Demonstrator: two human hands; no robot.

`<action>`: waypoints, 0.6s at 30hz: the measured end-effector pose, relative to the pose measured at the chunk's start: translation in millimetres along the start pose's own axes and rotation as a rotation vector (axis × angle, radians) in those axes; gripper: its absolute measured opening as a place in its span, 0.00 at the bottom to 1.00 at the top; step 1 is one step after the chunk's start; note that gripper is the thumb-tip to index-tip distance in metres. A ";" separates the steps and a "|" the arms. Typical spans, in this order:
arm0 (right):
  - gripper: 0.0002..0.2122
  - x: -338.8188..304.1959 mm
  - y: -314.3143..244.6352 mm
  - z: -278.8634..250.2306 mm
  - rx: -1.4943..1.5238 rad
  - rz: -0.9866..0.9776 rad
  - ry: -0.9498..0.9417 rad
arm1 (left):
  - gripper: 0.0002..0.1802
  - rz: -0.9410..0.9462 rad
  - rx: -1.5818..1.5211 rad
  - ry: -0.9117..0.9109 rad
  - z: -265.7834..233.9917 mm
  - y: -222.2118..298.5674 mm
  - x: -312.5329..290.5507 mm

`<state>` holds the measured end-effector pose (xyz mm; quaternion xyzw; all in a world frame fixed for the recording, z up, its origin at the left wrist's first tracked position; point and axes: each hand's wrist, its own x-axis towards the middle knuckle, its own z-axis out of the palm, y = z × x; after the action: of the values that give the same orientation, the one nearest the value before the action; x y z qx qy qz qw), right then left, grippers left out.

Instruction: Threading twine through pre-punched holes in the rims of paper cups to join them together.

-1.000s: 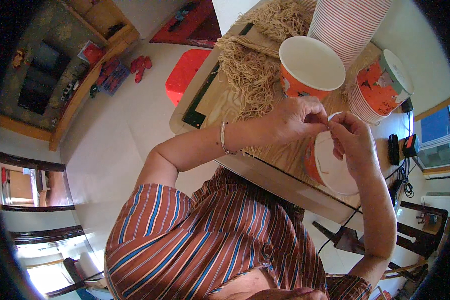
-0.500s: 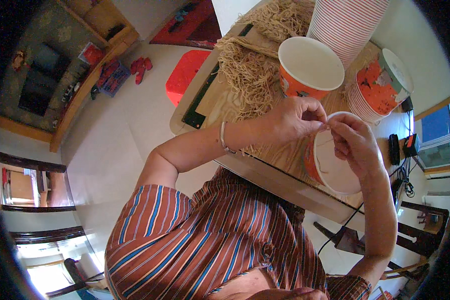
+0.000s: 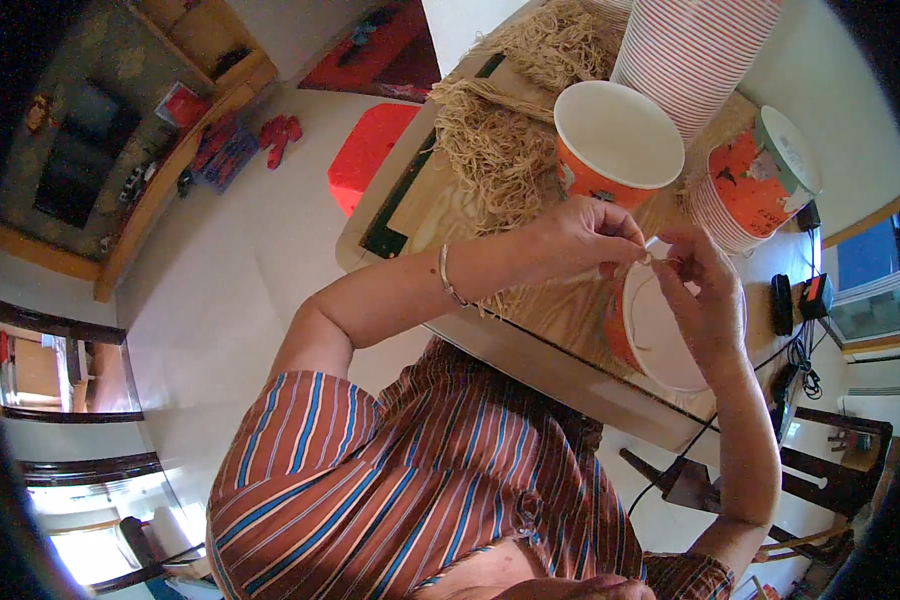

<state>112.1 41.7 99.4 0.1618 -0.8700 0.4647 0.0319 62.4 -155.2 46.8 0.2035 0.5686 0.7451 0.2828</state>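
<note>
My left hand [image 3: 595, 238] and my right hand [image 3: 702, 285] meet above an orange paper tub [image 3: 621, 325], fingertips pinched together. Between them runs a short tan string [image 3: 648, 258] with what looks like a small loop. The tub leans with its white inside toward me, and a thin strand [image 3: 642, 335] lies along it. Beyond my left hand stands another orange paper tub [image 3: 620, 135], white inside. A loose heap of tan strings [image 3: 495, 155] spreads on the wooden table [image 3: 560, 310] to its left.
Behind the tubs rises a tall stack of paper tubs [image 3: 695, 60]. A shorter orange stack [image 3: 750, 195] stands at the right, near black adapters [image 3: 815, 295] and cables. A red stool [image 3: 368, 155] is beside the table's left edge.
My fingertips have drawn slightly apart, and the string between them now shows. My right hand has tilted more upright. The view has shifted a little.
</note>
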 end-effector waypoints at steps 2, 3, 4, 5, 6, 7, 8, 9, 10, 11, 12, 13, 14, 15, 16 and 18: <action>0.06 0.1 -10.6 0.6 -0.100 -0.062 0.011 | 0.08 0.019 0.022 -0.006 -1.3 -0.7 -0.8; 0.06 0.3 -14.4 1.1 -0.201 -0.124 0.023 | 0.08 0.038 0.043 -0.014 -1.8 -0.5 -1.5; 0.06 0.2 -16.3 1.9 -0.202 -0.124 0.024 | 0.08 0.039 0.042 -0.015 -1.6 1.1 -1.7; 0.05 0.2 -17.9 2.7 -0.199 -0.134 0.032 | 0.08 0.026 0.066 -0.019 -0.9 4.5 -2.1; 0.04 0.2 -18.6 3.0 -0.196 -0.143 0.041 | 0.08 0.013 0.089 -0.023 -0.2 7.5 -2.2; 0.04 0.4 -18.3 2.8 -0.197 -0.144 0.039 | 0.08 0.014 0.088 -0.021 0.1 9.6 -2.2; 0.04 0.7 -17.3 2.0 -0.215 -0.153 0.017 | 0.08 0.002 0.138 -0.026 0.1 11.6 -2.3; 0.03 1.1 -16.3 1.4 -0.233 -0.161 -0.004 | 0.08 -0.009 0.188 -0.030 0.2 13.2 -2.5; 0.03 1.4 -15.4 1.2 -0.234 -0.161 -0.005 | 0.08 -0.009 0.187 -0.030 0.7 15.0 -2.8; 0.03 2.0 -13.9 1.5 -0.274 -0.188 0.001 | 0.08 -0.012 0.205 -0.032 1.2 16.7 -3.1; 0.03 2.6 -12.6 1.7 -0.314 -0.215 0.008 | 0.08 -0.016 0.223 -0.034 1.3 17.4 -3.6; 0.03 3.5 -11.5 1.9 -0.313 -0.216 0.006 | 0.08 -0.016 0.222 -0.031 0.5 16.2 -4.0; 0.03 4.3 -10.5 2.0 -0.279 -0.161 -0.003 | 0.09 0.018 0.236 -0.019 -0.7 14.0 -4.5; 0.02 5.4 -9.1 2.2 -0.243 -0.107 -0.011 | 0.09 0.052 0.251 -0.007 -1.3 12.8 -5.2; 0.02 6.4 -5.7 1.6 -0.245 -0.105 -0.010 | 0.09 0.052 0.250 -0.010 0.1 13.2 -5.8; 0.02 8.9 1.2 0.1 -0.148 -0.026 -0.039 | 0.11 0.105 0.286 0.102 4.9 14.3 -8.9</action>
<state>103.3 40.1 100.2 0.1791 -0.9002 0.3956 0.0326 69.4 -160.1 62.1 0.2329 0.6711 0.6798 0.1824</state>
